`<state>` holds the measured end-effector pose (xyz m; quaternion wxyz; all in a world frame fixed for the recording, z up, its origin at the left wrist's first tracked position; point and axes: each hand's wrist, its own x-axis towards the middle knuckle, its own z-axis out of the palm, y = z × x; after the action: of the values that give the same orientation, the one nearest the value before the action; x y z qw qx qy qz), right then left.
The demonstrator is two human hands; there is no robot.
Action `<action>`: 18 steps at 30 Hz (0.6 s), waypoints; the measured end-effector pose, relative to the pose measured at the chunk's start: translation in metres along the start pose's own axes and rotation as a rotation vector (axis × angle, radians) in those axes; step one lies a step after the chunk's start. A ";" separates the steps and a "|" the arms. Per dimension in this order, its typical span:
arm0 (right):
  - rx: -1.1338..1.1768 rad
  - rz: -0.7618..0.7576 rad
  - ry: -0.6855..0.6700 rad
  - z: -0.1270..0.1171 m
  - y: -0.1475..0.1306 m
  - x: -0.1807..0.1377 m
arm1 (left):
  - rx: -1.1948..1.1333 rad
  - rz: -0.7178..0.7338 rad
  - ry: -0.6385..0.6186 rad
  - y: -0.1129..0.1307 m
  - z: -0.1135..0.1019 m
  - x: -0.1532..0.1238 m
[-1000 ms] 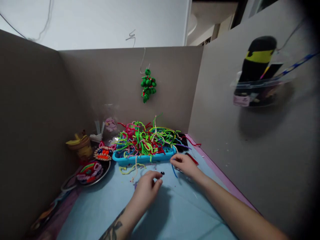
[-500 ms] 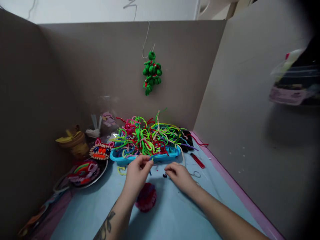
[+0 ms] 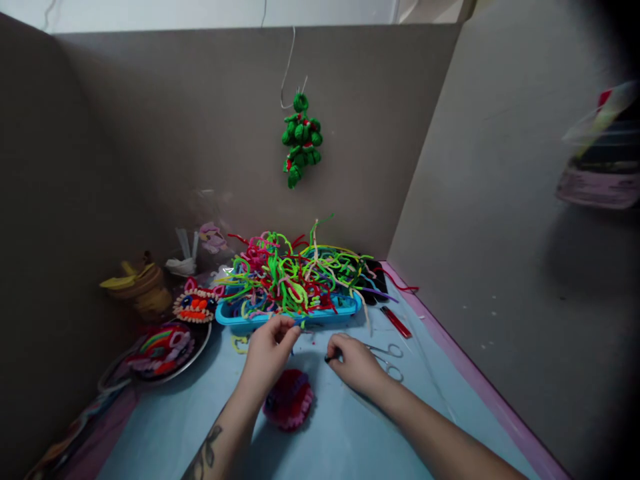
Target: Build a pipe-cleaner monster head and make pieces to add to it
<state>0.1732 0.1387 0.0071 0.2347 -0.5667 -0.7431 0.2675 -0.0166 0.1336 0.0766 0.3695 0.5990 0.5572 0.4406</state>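
My left hand (image 3: 270,350) pinches a short blue and green pipe cleaner (image 3: 301,325) in front of the tray. To its right, my right hand (image 3: 353,360) is closed with a small dark piece (image 3: 328,359) at its fingertips, too small to name. Just beyond that hand lies a pair of scissors (image 3: 394,351), its blades partly hidden. Below my left hand a round, red and purple fuzzy piece (image 3: 289,400) rests on the light blue table cover. A blue tray (image 3: 245,325) heaped with multicoloured pipe cleaners (image 3: 295,273) stands behind both hands.
A red-handled tool (image 3: 397,323) lies right of the tray. At left are a dark dish (image 3: 197,347) with fuzzy pieces, an orange-mouthed fuzzy face (image 3: 196,305) and a brown pot (image 3: 145,293). Grey panels enclose the table; a green ornament (image 3: 301,140) hangs at the back.
My right hand has closed on the small dark piece that lay by its fingertips and lifted it slightly. My left hand keeps its pinch. More of the scissors shows; the view shifted a little.
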 end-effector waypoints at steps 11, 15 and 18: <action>0.051 -0.067 -0.010 0.000 0.000 0.000 | 0.082 0.024 -0.005 -0.002 -0.005 0.001; -0.089 -0.081 -0.056 -0.002 -0.007 -0.005 | 0.091 0.043 -0.010 -0.001 -0.004 0.000; -0.066 -0.087 -0.047 0.000 -0.007 -0.005 | 0.098 0.048 -0.014 0.002 -0.001 -0.003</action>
<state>0.1698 0.1323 0.0116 0.2097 -0.5346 -0.7809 0.2458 -0.0172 0.1309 0.0784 0.3330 0.6326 0.5610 0.4173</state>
